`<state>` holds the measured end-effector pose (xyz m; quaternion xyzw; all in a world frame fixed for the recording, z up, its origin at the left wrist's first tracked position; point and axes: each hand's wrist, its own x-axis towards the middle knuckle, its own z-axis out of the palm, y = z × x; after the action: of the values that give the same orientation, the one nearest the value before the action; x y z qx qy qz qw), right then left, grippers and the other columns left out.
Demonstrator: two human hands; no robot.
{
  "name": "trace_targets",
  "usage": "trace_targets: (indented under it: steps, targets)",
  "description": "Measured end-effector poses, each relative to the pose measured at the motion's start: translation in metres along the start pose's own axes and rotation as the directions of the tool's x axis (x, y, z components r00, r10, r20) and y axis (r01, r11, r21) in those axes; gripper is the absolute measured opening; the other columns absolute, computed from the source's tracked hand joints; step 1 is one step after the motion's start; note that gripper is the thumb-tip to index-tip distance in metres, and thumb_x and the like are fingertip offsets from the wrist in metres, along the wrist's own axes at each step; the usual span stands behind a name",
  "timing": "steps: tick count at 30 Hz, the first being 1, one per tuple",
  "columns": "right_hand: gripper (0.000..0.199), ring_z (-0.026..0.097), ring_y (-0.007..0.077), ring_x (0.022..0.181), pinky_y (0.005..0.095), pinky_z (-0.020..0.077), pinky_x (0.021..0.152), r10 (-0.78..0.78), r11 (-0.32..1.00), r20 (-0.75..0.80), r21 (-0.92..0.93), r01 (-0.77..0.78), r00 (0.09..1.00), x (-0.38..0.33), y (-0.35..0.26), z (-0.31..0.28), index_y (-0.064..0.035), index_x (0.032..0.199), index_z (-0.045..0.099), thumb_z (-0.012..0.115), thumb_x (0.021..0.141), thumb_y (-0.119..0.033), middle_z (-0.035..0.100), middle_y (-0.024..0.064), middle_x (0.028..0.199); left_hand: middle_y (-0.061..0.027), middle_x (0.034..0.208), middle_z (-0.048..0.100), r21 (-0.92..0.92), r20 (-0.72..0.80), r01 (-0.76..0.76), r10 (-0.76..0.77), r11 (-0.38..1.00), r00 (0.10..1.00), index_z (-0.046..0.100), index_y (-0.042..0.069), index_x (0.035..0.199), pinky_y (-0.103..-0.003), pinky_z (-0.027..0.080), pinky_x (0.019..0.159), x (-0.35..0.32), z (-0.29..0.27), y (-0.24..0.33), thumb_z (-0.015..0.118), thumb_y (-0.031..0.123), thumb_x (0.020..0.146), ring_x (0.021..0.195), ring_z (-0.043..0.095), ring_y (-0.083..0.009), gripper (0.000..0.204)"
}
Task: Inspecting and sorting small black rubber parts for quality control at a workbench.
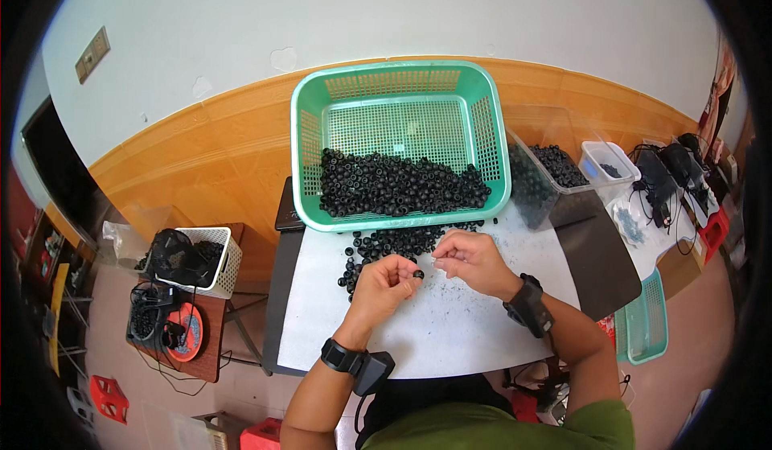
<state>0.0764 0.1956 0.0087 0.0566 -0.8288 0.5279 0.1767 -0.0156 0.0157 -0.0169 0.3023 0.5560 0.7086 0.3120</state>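
Observation:
My left hand pinches a small round black plastic part between thumb and fingertips, over the white sheet on the table. Just to its right, my right hand is closed with thumb and fingertips together; whatever they hold is too small to name. Beyond both hands lies a loose heap of the same black parts on the sheet. Behind that heap, a green plastic basket stands tilted toward me, with many more black parts piled in its lower half.
Fine dark crumbs dot the white sheet. Right of the basket stand a clear bin of black parts and a small white tub. A side table on the left holds a white basket and a red-orange bowl. Red stools stand low.

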Motion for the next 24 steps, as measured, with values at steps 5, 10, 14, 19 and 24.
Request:
trace_targets:
  steps: [5, 10, 14, 19, 24]
  targets:
    - [0.007, 0.056, 0.0121, 0.067, 0.0248, 0.0459, 0.058, -0.036, 0.987, -0.009, 0.155, 0.037, 0.999, -0.004, -0.009, 0.007, 0.0021, 0.086, 0.061, 0.064, 0.079, 0.002, 0.057, 0.0055, 0.081, -0.0009, 0.076, 0.060, 0.014, 0.006, 0.022, -0.022, 1.000, 1.000, 0.060, 0.001, 0.090, -0.020, 0.046, 0.058, 0.000, 0.006, 0.002, 0.066, -0.003, 0.079, 0.064, 0.057, -0.0069, 0.013]
    - [0.011, 0.057, 0.0183, 0.070, 0.0277, 0.0465, 0.061, -0.231, 0.971, 0.006, -0.064, 0.231, 0.973, -0.005, -0.011, 0.009, 0.0024, 0.088, 0.061, 0.062, 0.078, 0.004, 0.057, 0.0083, 0.082, -0.0012, 0.076, 0.061, -0.008, 0.008, 0.021, -0.021, 1.000, 1.000, 0.060, 0.001, 0.091, -0.020, 0.046, 0.059, -0.002, 0.009, 0.006, 0.066, -0.002, 0.079, 0.064, 0.057, -0.0072, 0.013]
    - [0.018, 0.057, 0.0208, 0.071, 0.0282, 0.0456, 0.061, -0.359, 0.930, -0.048, -0.105, 0.353, 0.932, -0.010, -0.009, 0.017, 0.0013, 0.094, 0.061, 0.060, 0.077, 0.006, 0.056, 0.0096, 0.083, -0.0025, 0.076, 0.062, -0.049, -0.020, 0.042, -0.043, 0.998, 0.999, 0.061, 0.001, 0.092, -0.019, 0.046, 0.059, -0.002, 0.008, 0.008, 0.064, -0.001, 0.082, 0.064, 0.056, -0.0073, 0.011]
    - [0.021, 0.055, 0.0207, 0.071, 0.0277, 0.0445, 0.062, -0.246, 0.968, -0.002, -0.051, 0.246, 0.969, -0.004, -0.008, 0.000, 0.0008, 0.098, 0.061, 0.057, 0.079, 0.007, 0.055, 0.0094, 0.082, -0.0034, 0.077, 0.063, -0.095, -0.016, 0.024, -0.026, 0.995, 1.000, 0.061, 0.000, 0.093, -0.019, 0.046, 0.058, -0.001, 0.006, 0.008, 0.062, 0.000, 0.083, 0.064, 0.056, -0.0072, 0.009]
    - [0.012, 0.058, 0.0284, 0.073, 0.0360, 0.0476, 0.063, -0.143, 0.810, 0.271, -0.521, 0.270, 0.952, 0.000, 0.003, -0.026, -0.0020, 0.089, 0.062, 0.060, 0.077, -0.004, 0.056, 0.0116, 0.081, -0.0027, 0.077, 0.062, -0.061, -0.053, 0.039, -0.042, 0.997, 0.998, 0.060, 0.001, 0.093, -0.019, 0.045, 0.058, -0.002, 0.003, 0.005, 0.062, -0.001, 0.082, 0.063, 0.055, -0.0072, 0.010]
